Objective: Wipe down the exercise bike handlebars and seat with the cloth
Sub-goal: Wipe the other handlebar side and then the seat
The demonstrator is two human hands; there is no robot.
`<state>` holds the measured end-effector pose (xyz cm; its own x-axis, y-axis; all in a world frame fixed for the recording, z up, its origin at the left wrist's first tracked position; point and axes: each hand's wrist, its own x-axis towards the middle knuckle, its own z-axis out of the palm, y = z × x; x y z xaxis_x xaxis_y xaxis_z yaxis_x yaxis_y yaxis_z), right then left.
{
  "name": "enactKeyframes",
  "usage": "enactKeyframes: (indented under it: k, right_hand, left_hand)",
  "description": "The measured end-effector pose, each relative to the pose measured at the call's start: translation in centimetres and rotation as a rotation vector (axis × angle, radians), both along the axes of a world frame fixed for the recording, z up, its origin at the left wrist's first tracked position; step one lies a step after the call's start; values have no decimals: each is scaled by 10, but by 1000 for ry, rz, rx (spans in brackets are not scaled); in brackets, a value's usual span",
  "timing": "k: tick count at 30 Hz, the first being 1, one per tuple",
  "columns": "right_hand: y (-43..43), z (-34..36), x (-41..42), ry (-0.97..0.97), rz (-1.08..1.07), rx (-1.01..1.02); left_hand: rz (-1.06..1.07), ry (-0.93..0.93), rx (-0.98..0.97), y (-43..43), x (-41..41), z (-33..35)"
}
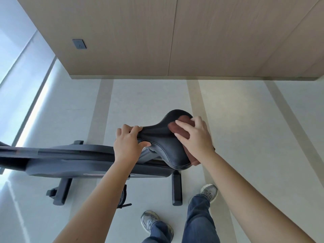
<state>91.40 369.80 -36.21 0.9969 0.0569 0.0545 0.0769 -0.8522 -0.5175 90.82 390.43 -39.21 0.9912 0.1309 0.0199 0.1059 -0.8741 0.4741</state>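
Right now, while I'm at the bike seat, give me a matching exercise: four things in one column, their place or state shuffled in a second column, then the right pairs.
Column one:
1. left hand
2. right hand
3. cloth
4. wall socket

Column two:
A. on the wooden wall panel
B. grips the narrow nose of the seat
C. reddish brown, on the seat's wide end
D. presses down on the cloth

Pairs: 1-B, 2-D, 3-C, 4-A
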Motion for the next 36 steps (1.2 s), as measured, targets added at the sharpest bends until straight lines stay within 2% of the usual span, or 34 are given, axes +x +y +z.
enactKeyframes:
  k: [5,12,18,22,26,28,31,36]
  right_hand:
    - [8,-1,2,0,168,-211]
    - [12,-8,-13,61,28,-308]
    - [19,-10,-35,74,-115,-309]
    - [15,-6,-41,88,-126,-328]
    - [6,-4,-41,100,-96,-297]
    - [-1,-3,-43,93,-88,-236]
    - [-13,-2,-47,91,-96,-93]
    - [-42,6,-44,46,-174,32]
  left_hand:
    - [3,-13,5,0,-3,-2]
    - [3,12,-8,-1,-3,1]
    - [-13,26,1,-1,-4,4]
    - [-41,33,21,-1,-7,6]
    - [-39,1,40,-9,-10,14]
    - [-59,-72,14,-20,-12,21]
    - [-174,-217,55,-45,-13,30]
    - [-340,-295,88,-94,-3,45]
